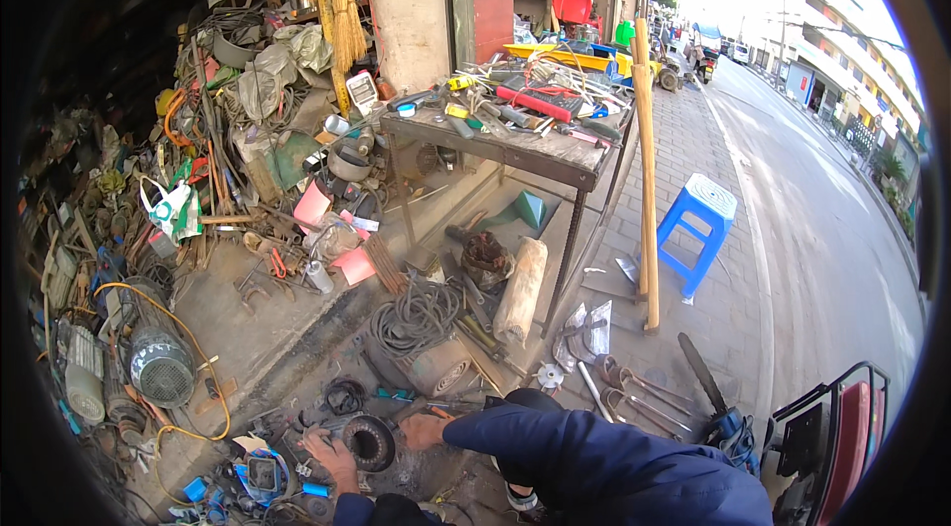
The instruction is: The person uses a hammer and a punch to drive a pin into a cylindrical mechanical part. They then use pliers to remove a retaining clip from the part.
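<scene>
A dark, round motor housing [385, 444] with a hollow centre lies on the grimy ground in front of me, its open end facing up. My left hand [332, 455] is against its left side, with the fingers curled over the grey body there. Close to the right rim is my right hand [422, 431], its fingers bent; whether they grip anything is hidden. An orange-handled tool [440, 413] lies just beyond my right hand. Past the housing sits a small coil of black cable [345, 395].
Motor parts with blue pieces [265, 474] crowd the lower left, near a yellow cable [223, 407] and an electric motor [162, 370]. Ahead, a tool-covered table [513, 148] stands beyond coiled cable [416, 318]. A chainsaw [724, 422] and blue stool [696, 229] are at right.
</scene>
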`<action>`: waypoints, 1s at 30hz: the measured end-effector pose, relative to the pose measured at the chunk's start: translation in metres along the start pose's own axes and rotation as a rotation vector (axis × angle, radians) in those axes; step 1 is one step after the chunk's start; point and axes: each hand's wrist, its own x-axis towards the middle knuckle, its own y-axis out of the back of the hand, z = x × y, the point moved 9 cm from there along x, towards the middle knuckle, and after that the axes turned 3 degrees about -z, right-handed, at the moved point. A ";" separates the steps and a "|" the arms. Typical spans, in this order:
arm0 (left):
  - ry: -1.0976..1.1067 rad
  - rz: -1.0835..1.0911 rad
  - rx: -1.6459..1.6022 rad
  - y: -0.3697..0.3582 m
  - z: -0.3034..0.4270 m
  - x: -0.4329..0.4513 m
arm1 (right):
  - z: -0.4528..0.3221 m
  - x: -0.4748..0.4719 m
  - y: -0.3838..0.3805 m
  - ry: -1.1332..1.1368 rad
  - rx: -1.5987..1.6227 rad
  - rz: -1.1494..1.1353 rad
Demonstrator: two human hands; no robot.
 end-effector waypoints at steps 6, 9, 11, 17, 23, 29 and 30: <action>-0.052 0.016 0.027 0.001 0.008 -0.004 | -0.024 0.019 0.030 0.182 0.040 0.176; -0.073 0.051 0.007 0.003 0.010 -0.011 | -0.047 0.034 0.043 0.214 0.183 0.317; -0.040 0.050 -0.057 0.001 0.003 -0.021 | -0.068 0.048 0.042 0.189 0.318 0.346; 0.288 -0.105 -0.387 -0.021 -0.047 -0.032 | -0.153 0.072 0.016 0.353 0.197 0.212; 0.244 -0.167 -0.312 -0.020 -0.039 -0.012 | -0.137 0.105 0.004 0.165 0.075 0.056; 0.127 -0.332 -0.119 -0.011 -0.013 -0.007 | -0.135 0.128 0.001 0.165 0.181 -0.005; 0.108 -0.355 -0.064 -0.010 -0.010 -0.004 | -0.136 0.129 0.000 0.159 0.132 -0.028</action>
